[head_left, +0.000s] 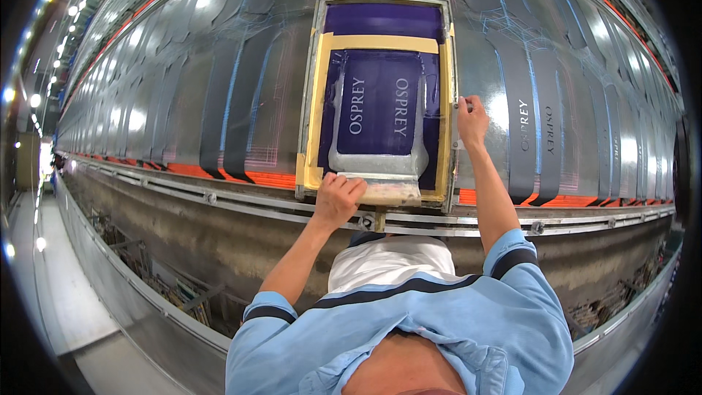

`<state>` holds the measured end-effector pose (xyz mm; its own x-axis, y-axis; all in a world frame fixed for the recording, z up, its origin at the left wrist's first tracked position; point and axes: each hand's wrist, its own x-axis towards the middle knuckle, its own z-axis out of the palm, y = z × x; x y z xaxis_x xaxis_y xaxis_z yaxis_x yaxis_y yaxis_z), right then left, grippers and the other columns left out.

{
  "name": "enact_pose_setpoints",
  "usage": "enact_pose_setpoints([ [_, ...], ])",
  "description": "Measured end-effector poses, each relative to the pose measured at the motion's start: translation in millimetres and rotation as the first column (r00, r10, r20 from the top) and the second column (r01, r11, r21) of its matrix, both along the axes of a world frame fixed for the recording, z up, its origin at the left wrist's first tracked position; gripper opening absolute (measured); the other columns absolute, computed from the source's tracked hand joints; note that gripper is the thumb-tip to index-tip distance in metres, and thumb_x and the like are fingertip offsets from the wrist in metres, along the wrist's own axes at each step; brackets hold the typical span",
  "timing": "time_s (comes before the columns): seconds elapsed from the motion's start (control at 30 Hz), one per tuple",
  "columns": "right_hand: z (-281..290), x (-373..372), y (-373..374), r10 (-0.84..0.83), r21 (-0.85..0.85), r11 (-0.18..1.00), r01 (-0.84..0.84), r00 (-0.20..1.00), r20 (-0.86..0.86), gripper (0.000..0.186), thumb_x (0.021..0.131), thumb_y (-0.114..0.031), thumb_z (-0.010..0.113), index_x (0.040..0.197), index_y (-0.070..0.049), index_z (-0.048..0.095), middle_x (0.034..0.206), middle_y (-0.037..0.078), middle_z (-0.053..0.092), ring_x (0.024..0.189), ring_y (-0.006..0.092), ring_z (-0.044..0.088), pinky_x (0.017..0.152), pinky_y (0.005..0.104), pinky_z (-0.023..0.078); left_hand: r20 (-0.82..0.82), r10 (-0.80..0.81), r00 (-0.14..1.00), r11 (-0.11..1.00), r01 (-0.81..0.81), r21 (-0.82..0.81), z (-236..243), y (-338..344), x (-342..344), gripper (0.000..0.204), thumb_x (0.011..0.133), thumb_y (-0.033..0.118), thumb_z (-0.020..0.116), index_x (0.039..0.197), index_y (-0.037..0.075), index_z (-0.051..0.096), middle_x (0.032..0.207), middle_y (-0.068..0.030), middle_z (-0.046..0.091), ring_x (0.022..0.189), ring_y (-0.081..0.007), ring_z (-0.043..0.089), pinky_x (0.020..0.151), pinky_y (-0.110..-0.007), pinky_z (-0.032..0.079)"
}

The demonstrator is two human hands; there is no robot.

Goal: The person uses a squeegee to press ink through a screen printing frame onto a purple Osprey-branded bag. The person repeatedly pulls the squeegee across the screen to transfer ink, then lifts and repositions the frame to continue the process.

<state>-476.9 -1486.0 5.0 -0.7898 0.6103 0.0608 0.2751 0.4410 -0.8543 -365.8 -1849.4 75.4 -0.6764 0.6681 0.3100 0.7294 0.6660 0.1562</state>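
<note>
A printing screen in a metal frame point(316, 44) lies on the long table, its purple mesh point(376, 102) edged with yellow tape and bearing pale lettering. Grey-white paste surrounds the inner panel. A pale, stained squeegee point(393, 190) lies across the near end of the screen. My left hand point(338, 197) has its fingers curled over that squeegee's left end. My right hand point(472, 121) is at the screen's right side, fingers curled on the metal frame's edge.
Grey fabric strips point(216, 102) with blue lines run across the long table on both sides, some printed point(523, 153). Orange edging point(270, 179) and a metal rail point(219, 194) with fittings follow the near edge. A walkway point(47, 263) with a low metal wall is at the left.
</note>
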Motion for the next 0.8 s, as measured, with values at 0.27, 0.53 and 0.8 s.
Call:
enact_pose_setpoints([
  [0.27,14.4,-2.7,6.3,0.038,0.257,0.959,-0.12,0.953,0.301,0.028,0.097,-0.033,0.065,0.104,-0.007,0.07,0.089,0.02,0.073,0.084,0.041,0.07,0.078,0.0483,0.054,-0.01,-0.049,0.999,0.999,0.049,-0.003,-14.5,4.1,-78.0,0.038,0.064,0.0,0.067,0.101,0.01,0.072,0.103,0.0,0.072,0.082,-0.0207,0.061,0.079,-0.038,0.041],
  [0.53,96.6,-84.1,-2.8,0.6,0.122,0.782,-0.611,0.792,0.116,0.05,0.086,-0.046,0.078,0.111,-0.003,0.073,0.111,0.015,0.073,0.108,0.033,0.067,0.093,0.0428,0.052,0.074,-0.08,0.994,0.997,0.079,0.012,9.7,43.8,-273.5,0.028,0.066,0.009,0.081,0.093,0.013,0.076,0.091,-0.0017,0.075,0.081,-0.0234,0.067,0.08,-0.038,0.045],
  [0.8,111.6,-182.5,-39.4,0.707,0.329,0.435,-0.838,0.544,0.453,0.044,0.08,-0.043,0.083,0.101,-0.006,0.075,0.097,0.016,0.075,0.1,0.036,0.067,0.088,0.0478,0.053,0.278,0.024,0.96,0.997,-0.004,-0.074,35.4,72.5,-341.9,0.027,0.07,0.029,0.087,0.09,0.013,0.079,0.078,-0.0093,0.073,0.075,-0.0321,0.069,0.077,-0.042,0.052],
])
